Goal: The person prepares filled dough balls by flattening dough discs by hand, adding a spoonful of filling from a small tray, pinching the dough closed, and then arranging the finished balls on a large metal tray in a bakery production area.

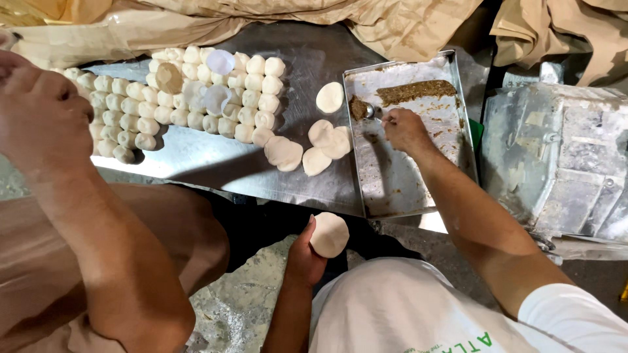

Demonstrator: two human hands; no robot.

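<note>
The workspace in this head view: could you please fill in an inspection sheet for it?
Surface: steel table, lightly floured.
Job's things: flat dough disc in the left hand; right hand holds a spoon in the brown filling on the metal tray.
Clutter: rows of dough balls; flattened discs.
Hands: both shut on their things.
Cables: nothing seen.
Surroundings: another person's arm at left; brown paper; metal machine at right.

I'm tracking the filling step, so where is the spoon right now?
In the head view the spoon is in the right hand, over the upper left part of the metal tray, its bowl against the brown filling there.
</note>
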